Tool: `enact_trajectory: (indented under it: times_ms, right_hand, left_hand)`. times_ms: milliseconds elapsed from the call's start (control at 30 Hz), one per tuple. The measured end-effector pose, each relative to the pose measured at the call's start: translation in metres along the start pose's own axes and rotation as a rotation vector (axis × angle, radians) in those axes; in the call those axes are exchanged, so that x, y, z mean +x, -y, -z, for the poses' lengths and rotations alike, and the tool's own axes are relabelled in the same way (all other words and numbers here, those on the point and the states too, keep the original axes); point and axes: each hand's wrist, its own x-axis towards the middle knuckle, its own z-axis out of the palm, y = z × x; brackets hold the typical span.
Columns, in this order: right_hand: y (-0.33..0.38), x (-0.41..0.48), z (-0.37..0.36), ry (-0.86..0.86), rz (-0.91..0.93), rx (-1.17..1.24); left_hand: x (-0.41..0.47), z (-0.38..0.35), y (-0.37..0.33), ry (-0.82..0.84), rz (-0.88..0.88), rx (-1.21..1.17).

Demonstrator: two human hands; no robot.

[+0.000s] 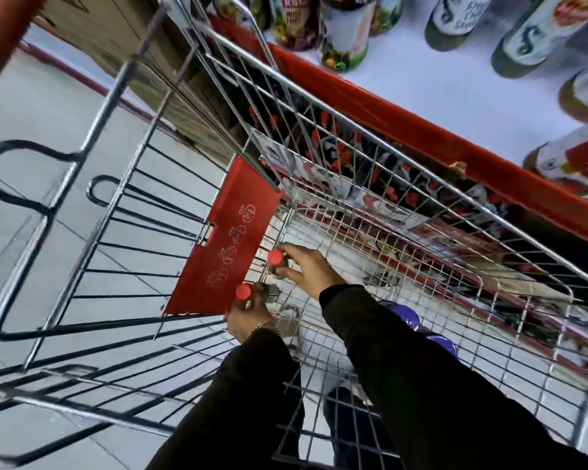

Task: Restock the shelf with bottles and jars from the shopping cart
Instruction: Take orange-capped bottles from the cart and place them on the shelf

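Shopping cart (370,137), wire: both hands inside, near the red flap (224,239). Left hand (248,317) closed round a red-capped bottle (245,293); right hand (306,269) gripping a second red-capped bottle (275,261) at its 10 o'clock. Purple-capped items (404,315) remain at 4 o'clock. Shelf (455,93), 1 o'clock, part-stocked with bottles (526,42), gaps open. Restocking judged midway; both bottles not yet shelved.

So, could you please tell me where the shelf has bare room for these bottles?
The white shelf is bare along its red front edge, between the juice bottles at the far end and the green bottles further along. Behind that patch it is crowded.
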Motion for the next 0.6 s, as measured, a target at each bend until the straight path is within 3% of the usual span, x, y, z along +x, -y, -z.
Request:
enact_trajectory:
  times_ms: [200, 400, 600]
  right_hand:
    - [0.017, -0.056, 0.034, -0.160, 0.026, 0.081]
    - [0.060, -0.118, 0.079, -0.285, 0.027, 0.094]
    - [0.104, -0.171, 0.118, -0.490, 0.008, 0.093]
  left_hand:
    - [-0.029, 0.032, -0.025, 0.126, -0.030, -0.027]
    - [-0.062, 0.066, -0.059, 0.264, -0.263, 0.009]
    - [-0.096, 0.099, -0.110, 0.432, -0.535, -0.105]
